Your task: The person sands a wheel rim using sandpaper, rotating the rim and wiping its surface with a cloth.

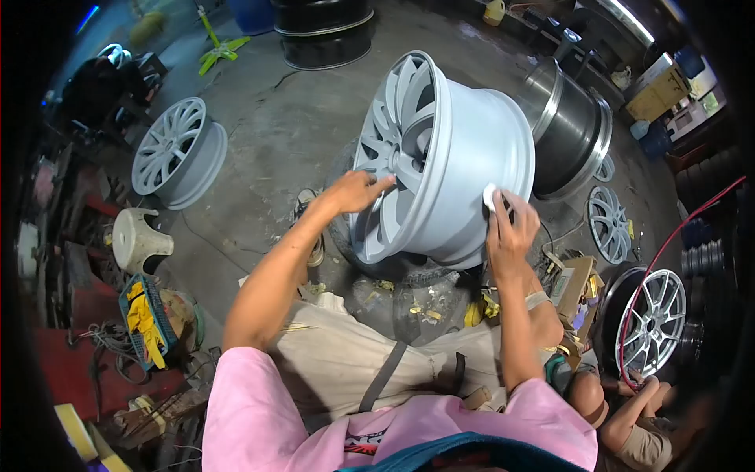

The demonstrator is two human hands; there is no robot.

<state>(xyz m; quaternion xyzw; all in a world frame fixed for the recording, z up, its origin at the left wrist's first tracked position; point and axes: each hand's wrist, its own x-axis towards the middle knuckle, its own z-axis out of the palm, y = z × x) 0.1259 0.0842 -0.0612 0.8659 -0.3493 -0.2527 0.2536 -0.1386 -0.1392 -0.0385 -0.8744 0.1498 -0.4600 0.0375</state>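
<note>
Two hands work at the large grey wheel point(491, 130), which stands tilted in front of our knees, its spoked face toward our left and its barrel toward our right. With our right hand point(515, 228) we pinch a small white pad point(489, 198) between partly curled fingers, at the barrel's near side. Our left hand point(358, 191) is half open, index finger extended to the spokes, with nothing visible in its grasp; we cannot tell whether the fingertip bears on the metal.

For an even result, we should keep the pad flat, apply light pressure and follow the barrel's curve in overlapping strokes. We should steady the spoked side, since the wheel could rock.

A dark wheel barrel point(566, 130) stands close behind and probably restricts access to the far side. Scraps point(429, 315) litter the floor by our feet, and a cardboard box point(576, 289) sits near our right knee. Beyond it, a co-worker's hand point(646, 387) is beside a silver wheel point(661, 322), with a red hose point(676, 234) crossing that area.
</note>
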